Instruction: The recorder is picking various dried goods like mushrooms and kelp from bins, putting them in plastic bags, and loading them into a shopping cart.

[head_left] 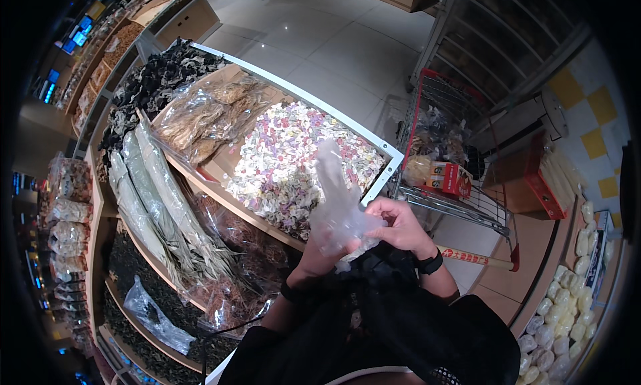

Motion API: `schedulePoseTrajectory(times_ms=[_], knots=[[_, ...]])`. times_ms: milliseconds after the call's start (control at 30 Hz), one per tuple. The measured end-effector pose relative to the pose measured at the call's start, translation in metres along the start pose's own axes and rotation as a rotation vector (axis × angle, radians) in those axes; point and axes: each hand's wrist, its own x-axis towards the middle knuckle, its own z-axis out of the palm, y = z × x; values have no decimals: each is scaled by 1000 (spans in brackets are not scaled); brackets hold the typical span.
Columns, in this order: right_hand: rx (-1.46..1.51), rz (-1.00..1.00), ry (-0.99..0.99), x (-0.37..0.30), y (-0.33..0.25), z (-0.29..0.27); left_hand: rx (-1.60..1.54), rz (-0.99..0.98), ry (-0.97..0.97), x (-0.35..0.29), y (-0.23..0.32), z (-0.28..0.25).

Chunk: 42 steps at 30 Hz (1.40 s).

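Note:
A thin, cloudy-clear piece of plastic film [337, 198], bag- or glove-like, stands up in front of me with a narrow crumpled tip. My left hand [322, 243] is at its lower left, and the film covers the fingers, so their pose is hidden. From the other side my right hand [398, 226] pinches the film's lower edge between thumb and fingers. Just beyond both hands lies a heap of small white, pink and purple shell-shaped dried pieces [274, 151] in a wooden display bin.
Left of the heap are brown dried goods in clear wrap [217, 111], black dried fungus [170, 71] and long wrapped leaf bundles [157, 178]. A wire shopping cart [461, 208] with a red-and-white box [449, 178] stands at right. Pale packaged goods [557, 298] fill the lower right.

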Motion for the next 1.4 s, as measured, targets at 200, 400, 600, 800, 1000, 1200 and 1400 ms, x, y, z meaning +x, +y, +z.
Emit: schedulePoseTrajectory(times_ms=[200,400,600,800,1000,1200,1400], knots=[[10,-51,225,-6,15,-10,0,160,72,-2,-11,-17],[415,-62,102,-10,28,-25,-40,68,51,-11,-15,-23],[-297,-213,139,-2,3,5,343,508,-34,9,-6,2],[-183,-9,-72,-6,1,-8,425,512,77,3,-15,-6],[252,-8,-69,-2,12,20,562,466,-379,7,-18,-22],[199,-1,-9,15,4,44,-582,-35,-123,-1,-77,-18],[-257,-64,10,27,8,-5,-105,-158,-191,-1,-13,-43]])
